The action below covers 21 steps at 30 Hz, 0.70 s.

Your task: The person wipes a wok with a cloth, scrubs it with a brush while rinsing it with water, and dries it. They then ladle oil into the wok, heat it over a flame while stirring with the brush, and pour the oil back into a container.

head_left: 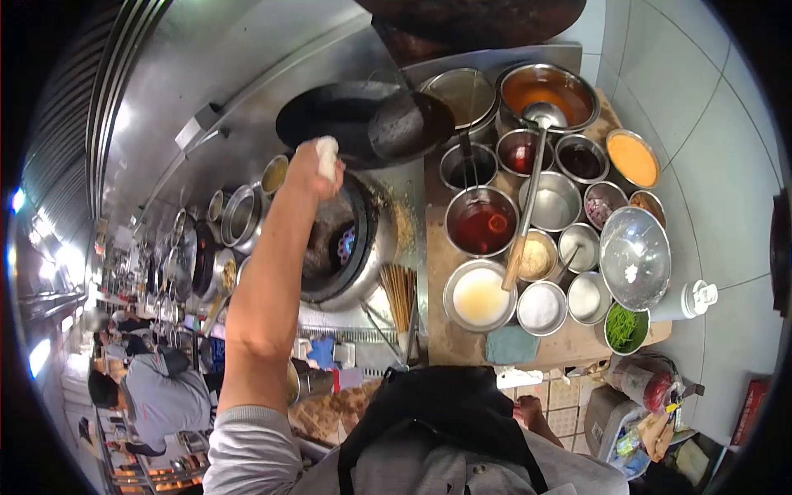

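Observation:
My left hand [315, 172] is closed around a folded white cloth [327, 158] at the near edge of a black wok [330, 124]. The wok is off the burner [346, 246], where a blue flame shows. A dark round shape, perhaps a ladle bowl or part of the wok, lies at the wok's right side. Low beside the black apron [445, 412], my right hand [529, 410] is small and dark in view; whether its fingers hold anything is hidden. A long-handled ladle [528, 198] rests across the seasoning bowls, away from both hands.
Metal bowls of sauces, powders and chopped greens [625, 327] crowd the right counter [437, 346]. A bamboo brush [399, 297] stands beside the stove. A folded green cloth [511, 345] lies at the counter's front edge. Another person [165, 396] in grey is at far left.

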Each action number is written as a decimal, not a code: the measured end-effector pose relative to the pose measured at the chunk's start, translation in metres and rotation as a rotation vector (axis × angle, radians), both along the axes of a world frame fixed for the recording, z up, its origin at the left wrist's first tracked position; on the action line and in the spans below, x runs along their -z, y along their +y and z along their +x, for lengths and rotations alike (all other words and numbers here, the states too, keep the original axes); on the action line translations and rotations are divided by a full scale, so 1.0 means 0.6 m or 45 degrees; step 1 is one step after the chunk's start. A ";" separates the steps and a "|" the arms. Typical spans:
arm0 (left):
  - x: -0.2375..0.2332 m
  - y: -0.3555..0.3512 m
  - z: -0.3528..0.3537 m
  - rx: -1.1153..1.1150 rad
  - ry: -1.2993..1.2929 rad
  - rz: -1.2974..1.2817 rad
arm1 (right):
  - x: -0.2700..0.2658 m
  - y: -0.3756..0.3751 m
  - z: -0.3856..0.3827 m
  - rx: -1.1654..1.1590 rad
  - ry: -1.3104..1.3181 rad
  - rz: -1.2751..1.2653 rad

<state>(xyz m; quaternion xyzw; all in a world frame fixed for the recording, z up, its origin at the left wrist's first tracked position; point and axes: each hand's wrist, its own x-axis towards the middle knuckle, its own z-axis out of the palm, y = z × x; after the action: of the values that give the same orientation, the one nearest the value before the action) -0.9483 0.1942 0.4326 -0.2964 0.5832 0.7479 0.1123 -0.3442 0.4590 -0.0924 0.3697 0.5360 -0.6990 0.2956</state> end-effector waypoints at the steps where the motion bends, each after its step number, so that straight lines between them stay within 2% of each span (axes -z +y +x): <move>1: -0.007 0.004 -0.003 0.033 0.003 0.001 | 0.074 -0.001 0.030 -0.169 0.218 0.074; 2: -0.011 0.007 -0.006 0.044 0.013 -0.013 | 0.005 0.003 -0.008 0.242 -0.248 -0.248; 4: -0.025 0.019 -0.002 0.053 0.035 -0.089 | -0.016 -0.008 -0.024 0.228 -0.335 -0.191; 5: -0.028 0.018 -0.007 0.035 0.027 -0.088 | 0.011 -0.007 -0.014 0.237 -0.406 -0.132; 6: -0.032 0.021 -0.013 0.038 0.024 -0.115 | 0.032 0.010 0.004 0.168 -0.202 -0.419; 7: -0.040 0.025 -0.008 0.040 0.023 -0.140 | 0.019 0.010 0.000 0.157 -0.207 -0.414; 9: -0.054 0.032 -0.001 0.001 0.039 -0.154 | -0.002 -0.001 -0.014 0.169 -0.314 -0.168; 10: -0.063 0.037 -0.008 -0.001 0.043 -0.198 | 0.047 0.008 -0.001 0.258 -0.343 -0.389; 11: -0.070 0.041 -0.012 -0.003 0.044 -0.244 | 0.037 0.008 -0.006 0.257 -0.338 -0.385; 13: -0.084 0.055 -0.018 -0.039 0.062 -0.278 | -0.003 -0.003 -0.027 0.220 -0.392 -0.156; 15: -0.095 0.072 -0.010 -0.029 0.067 -0.352 | -0.006 -0.007 -0.026 0.225 -0.407 -0.122; 16: -0.100 0.082 -0.006 -0.116 0.070 -0.393 | -0.007 -0.012 -0.027 0.202 -0.405 -0.083; 21: -0.103 0.080 -0.044 -0.057 0.107 -0.501 | -0.005 -0.028 -0.020 0.193 -0.421 0.009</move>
<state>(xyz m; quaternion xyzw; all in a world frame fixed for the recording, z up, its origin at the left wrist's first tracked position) -0.9744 0.2425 0.4944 -0.2940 0.7154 0.6337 0.0111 -0.3565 0.4423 -0.0892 0.5202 0.4530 -0.6471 0.3248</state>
